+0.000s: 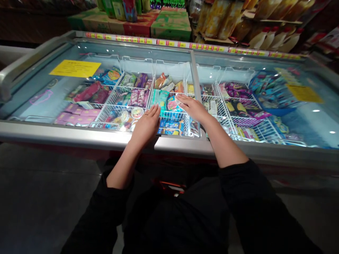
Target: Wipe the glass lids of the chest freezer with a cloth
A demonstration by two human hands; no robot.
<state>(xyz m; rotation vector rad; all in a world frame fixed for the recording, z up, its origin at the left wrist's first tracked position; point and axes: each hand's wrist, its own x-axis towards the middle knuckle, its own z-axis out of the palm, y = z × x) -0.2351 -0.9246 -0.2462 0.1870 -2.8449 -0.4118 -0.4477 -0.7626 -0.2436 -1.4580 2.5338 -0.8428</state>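
Observation:
A long chest freezer with a glass top stretches across the view. My left hand lies flat near its front rim, fingers stretched forward over the glass. Further in and to the right, my right hand rests palm down beside the divider bar, fingers extended. Neither hand holds anything. Under the glass between them are a teal packet and a blue packet in a white wire basket. Blue wrappers lie in the nearer compartment.
Yellow notices are stuck on the glass. Pink boxes lie at the left inside, purple packets at the right. Behind the freezer stand cartons and bottles. A strip of price labels runs along the back edge.

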